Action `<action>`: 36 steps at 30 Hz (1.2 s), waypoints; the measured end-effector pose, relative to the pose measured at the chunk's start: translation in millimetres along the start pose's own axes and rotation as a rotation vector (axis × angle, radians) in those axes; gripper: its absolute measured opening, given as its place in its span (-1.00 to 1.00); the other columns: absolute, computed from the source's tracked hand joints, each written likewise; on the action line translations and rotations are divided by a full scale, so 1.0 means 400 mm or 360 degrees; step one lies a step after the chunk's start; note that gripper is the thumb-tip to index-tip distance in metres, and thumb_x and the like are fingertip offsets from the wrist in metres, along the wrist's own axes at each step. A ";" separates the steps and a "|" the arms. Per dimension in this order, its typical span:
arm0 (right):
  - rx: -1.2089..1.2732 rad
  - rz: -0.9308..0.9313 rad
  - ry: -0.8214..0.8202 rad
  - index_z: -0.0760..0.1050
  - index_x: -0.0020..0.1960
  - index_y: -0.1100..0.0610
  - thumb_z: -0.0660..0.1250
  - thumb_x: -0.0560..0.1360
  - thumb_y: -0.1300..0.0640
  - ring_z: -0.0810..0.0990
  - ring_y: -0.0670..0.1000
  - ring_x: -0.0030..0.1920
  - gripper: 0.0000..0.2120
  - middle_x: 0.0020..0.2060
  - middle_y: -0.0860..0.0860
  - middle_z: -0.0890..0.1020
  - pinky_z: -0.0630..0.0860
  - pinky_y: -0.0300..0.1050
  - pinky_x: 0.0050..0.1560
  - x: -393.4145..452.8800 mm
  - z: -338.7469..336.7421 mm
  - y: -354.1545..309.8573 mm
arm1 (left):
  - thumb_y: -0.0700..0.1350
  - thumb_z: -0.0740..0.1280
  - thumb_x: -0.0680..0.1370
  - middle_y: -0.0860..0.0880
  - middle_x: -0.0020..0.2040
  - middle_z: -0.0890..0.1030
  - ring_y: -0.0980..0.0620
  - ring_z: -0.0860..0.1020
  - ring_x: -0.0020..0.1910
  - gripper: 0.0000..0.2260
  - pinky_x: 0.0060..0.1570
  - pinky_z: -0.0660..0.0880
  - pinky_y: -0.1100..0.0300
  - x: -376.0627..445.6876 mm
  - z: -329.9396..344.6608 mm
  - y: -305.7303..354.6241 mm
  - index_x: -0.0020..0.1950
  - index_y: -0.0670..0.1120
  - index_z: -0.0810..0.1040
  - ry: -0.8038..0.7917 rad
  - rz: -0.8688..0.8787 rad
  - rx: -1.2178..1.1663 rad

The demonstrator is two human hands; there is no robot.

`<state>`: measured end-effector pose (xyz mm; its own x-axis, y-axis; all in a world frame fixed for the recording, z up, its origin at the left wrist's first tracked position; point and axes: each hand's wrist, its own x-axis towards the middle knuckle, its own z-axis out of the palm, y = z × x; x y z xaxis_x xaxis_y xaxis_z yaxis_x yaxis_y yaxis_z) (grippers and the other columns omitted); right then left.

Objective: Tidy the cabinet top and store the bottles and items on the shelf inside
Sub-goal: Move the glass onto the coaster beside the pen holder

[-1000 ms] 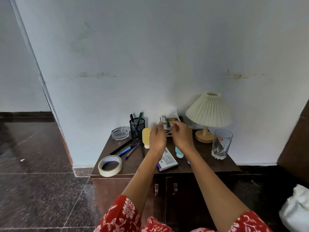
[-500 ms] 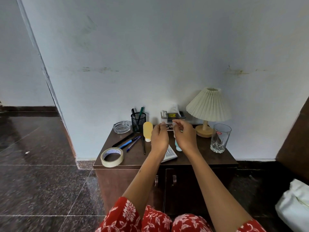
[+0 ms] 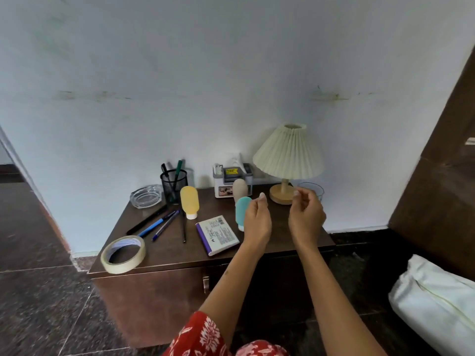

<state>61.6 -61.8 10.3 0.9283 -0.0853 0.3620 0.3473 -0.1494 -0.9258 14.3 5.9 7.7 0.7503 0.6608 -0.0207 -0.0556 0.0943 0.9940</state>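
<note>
Teal plastic marks the bottle (image 3: pixel 243 210) standing just left of centre frame on the cabinet top (image 3: pixel 164 249), partly covered by the left hand (image 3: pixel 257 222). Beige bottle (image 3: pixel 240 189) is seen behind, yellow bottle (image 3: pixel 189 201) further left. Right hand (image 3: pixel 305 217) is raised; both hands' fingers are loosely curled, nothing held.

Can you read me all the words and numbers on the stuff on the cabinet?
None can be read.
White and purple box: lines of print, too small and blurred.
Gray organizer at the wall: yellow label, blurred.
Yellow bottle, teal bottle, tape roll: no writing shows.
</note>
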 end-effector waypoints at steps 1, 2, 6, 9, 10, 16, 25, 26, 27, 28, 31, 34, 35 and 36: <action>-0.0014 0.0025 0.0076 0.53 0.09 0.14 0.20 0.57 0.15 0.56 -0.03 -0.03 -0.82 -0.01 0.04 0.63 0.42 -0.20 -0.05 0.014 -0.008 0.018 | 0.07 0.11 0.62 0.05 -0.12 0.51 0.04 0.47 0.01 -0.77 0.20 0.39 0.05 0.006 0.022 -0.008 -0.07 -0.01 0.48 -0.0033 -0.0017 0.0010; -0.0017 0.0044 0.0132 0.52 0.09 0.15 0.19 0.58 0.16 0.55 -0.03 -0.04 -0.82 0.01 0.06 0.63 0.41 -0.20 -0.06 0.026 -0.016 0.033 | 0.07 0.10 0.62 0.06 -0.13 0.51 0.04 0.47 0.00 -0.77 0.20 0.40 0.05 0.013 0.040 -0.016 -0.11 0.03 0.47 -0.0056 -0.0026 0.0030; -0.0035 0.0114 0.0232 0.48 0.15 0.19 0.17 0.58 0.21 0.57 0.04 0.00 -0.80 0.06 0.09 0.60 0.41 -0.20 -0.06 0.073 -0.042 0.099 | 0.08 0.09 0.62 0.05 -0.12 0.50 0.00 0.48 0.03 -0.76 0.21 0.40 0.01 0.045 0.119 -0.051 -0.16 0.05 0.44 -0.0102 -0.0086 0.0099; -0.0047 0.0190 0.0190 0.45 0.20 0.22 0.15 0.59 0.21 0.55 0.06 0.01 -0.77 0.12 0.13 0.58 0.35 -0.24 -0.09 0.100 -0.050 0.143 | 0.08 0.09 0.62 0.06 -0.12 0.50 0.00 0.47 0.03 -0.76 0.17 0.40 0.08 0.079 0.162 -0.077 -0.10 0.02 0.47 -0.0124 -0.0151 0.0073; -0.0052 0.0233 0.0158 0.43 0.22 0.23 0.13 0.60 0.19 0.52 0.02 -0.02 -0.75 0.14 0.15 0.57 0.31 -0.28 -0.10 0.108 -0.052 0.157 | 0.08 0.09 0.62 0.05 -0.13 0.50 0.02 0.46 0.00 -0.74 0.13 0.39 0.09 0.089 0.176 -0.085 -0.05 -0.03 0.49 -0.0126 -0.0172 0.0067; -0.0003 0.0384 -0.0071 0.33 0.36 0.17 0.09 0.62 0.08 0.50 0.09 0.21 -0.65 0.28 0.13 0.50 0.32 -0.20 0.02 0.136 -0.052 0.236 | 0.11 0.05 0.62 -0.06 0.12 0.59 -0.02 0.52 0.13 -0.62 0.22 0.42 0.06 0.132 0.232 -0.115 0.22 -0.06 0.51 -0.0118 -0.0221 0.0115; 0.0114 0.0393 -0.0332 0.21 0.46 0.04 0.04 0.61 -0.10 0.40 0.08 0.34 -0.54 0.37 0.07 0.41 0.33 -0.15 0.15 0.159 -0.034 0.289 | 0.23 -0.01 0.59 -0.04 0.27 0.53 -0.02 0.47 0.25 -0.49 0.32 0.37 0.01 0.170 0.271 -0.143 0.38 -0.02 0.39 -0.0120 -0.0220 0.0104; 0.0115 0.0377 -0.0346 0.21 0.46 0.04 0.04 0.61 -0.10 0.41 0.08 0.34 -0.54 0.37 0.07 0.42 0.32 -0.16 0.14 0.160 -0.033 0.291 | 0.25 -0.01 0.58 -0.05 0.28 0.53 -0.04 0.47 0.27 -0.48 0.33 0.37 -0.03 0.172 0.273 -0.146 0.38 -0.02 0.40 -0.0114 -0.0224 0.0105; 0.0110 0.0359 -0.0365 0.20 0.46 0.03 0.04 0.61 -0.10 0.41 0.08 0.34 -0.54 0.37 0.06 0.41 0.32 -0.16 0.13 0.162 -0.033 0.291 | 0.26 -0.01 0.57 -0.05 0.28 0.53 -0.05 0.47 0.27 -0.47 0.33 0.37 -0.04 0.174 0.274 -0.150 0.37 -0.01 0.40 -0.0107 -0.0223 0.0104; 0.0098 0.0342 -0.0388 0.18 0.46 0.02 0.04 0.60 -0.10 0.41 0.08 0.34 -0.54 0.38 0.06 0.41 0.32 -0.15 0.13 0.164 -0.032 0.294 | 0.26 -0.01 0.57 -0.05 0.27 0.53 -0.05 0.48 0.27 -0.48 0.33 0.37 -0.05 0.175 0.275 -0.153 0.37 -0.01 0.41 -0.0105 -0.0221 0.0097; 0.0065 0.0303 -0.0457 0.12 0.49 0.00 0.03 0.60 -0.11 0.38 0.09 0.38 -0.51 0.42 0.05 0.35 0.30 -0.15 0.16 0.172 -0.033 0.302 | 0.23 -0.02 0.59 -0.04 0.30 0.52 -0.04 0.46 0.30 -0.50 0.35 0.35 -0.03 0.179 0.277 -0.154 0.38 0.00 0.40 -0.0093 -0.0219 0.0107; 0.0032 0.0253 -0.0518 0.08 0.50 -0.02 0.03 0.60 -0.11 0.36 0.10 0.40 -0.50 0.44 0.05 0.34 0.29 -0.13 0.18 0.174 -0.033 0.305 | 0.23 -0.02 0.59 -0.03 0.31 0.51 -0.04 0.44 0.32 -0.50 0.36 0.34 -0.03 0.182 0.276 -0.162 0.39 0.01 0.39 -0.0093 -0.0225 0.0110; 0.0017 0.0230 -0.0530 0.08 0.50 -0.02 0.04 0.60 -0.09 0.37 0.10 0.39 -0.50 0.43 0.05 0.34 0.30 -0.14 0.17 0.174 -0.034 0.305 | 0.24 -0.01 0.58 -0.03 0.30 0.52 -0.03 0.45 0.31 -0.50 0.35 0.35 -0.04 0.182 0.275 -0.165 0.38 0.01 0.40 -0.0098 -0.0220 0.0102; 0.0011 0.0216 -0.0532 0.09 0.50 -0.01 0.05 0.60 -0.08 0.38 0.09 0.38 -0.50 0.42 0.05 0.36 0.30 -0.16 0.16 0.174 -0.035 0.304 | 0.24 0.00 0.58 -0.03 0.29 0.53 -0.03 0.46 0.30 -0.50 0.35 0.35 -0.04 0.181 0.275 -0.165 0.37 0.01 0.40 -0.0100 -0.0211 0.0093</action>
<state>166.4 -99.6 -75.4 0.9578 0.2231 0.1812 0.2178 -0.1522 -0.9640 144.7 -34.4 -47.6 0.7883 0.5973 -0.1476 0.0838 0.1333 0.9875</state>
